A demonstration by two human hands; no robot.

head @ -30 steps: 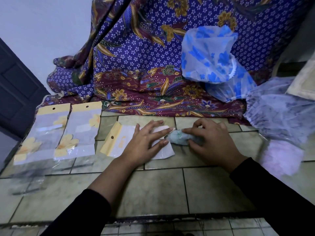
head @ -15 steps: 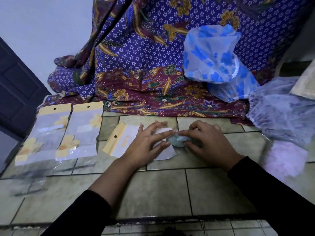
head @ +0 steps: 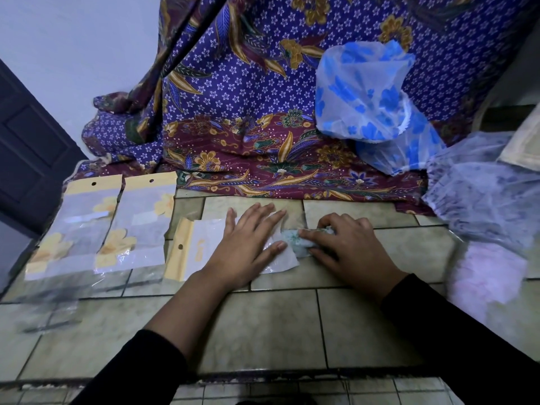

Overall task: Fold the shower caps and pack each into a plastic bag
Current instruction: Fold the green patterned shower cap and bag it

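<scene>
A clear plastic bag [head: 201, 244] with a yellow header strip lies flat on the tiled counter. My left hand [head: 248, 247] presses flat on it with straight fingers. A folded pale green shower cap [head: 295, 239] sits at the bag's right mouth, its left end just inside. My right hand [head: 347, 249] grips the folded cap with curled fingers and covers most of it.
Two packed bags [head: 84, 229] with yellow flowers lie at the left. Loose shower caps sit at the back and right: blue-flowered [head: 365, 95], grey-purple [head: 485, 197], pink [head: 482, 279]. A patterned purple cloth [head: 248, 127] drapes behind. The counter's front edge [head: 263, 375] is near me.
My right hand has slid the folded cap left, further into the bag's mouth. My left hand stays pressed on the bag.
</scene>
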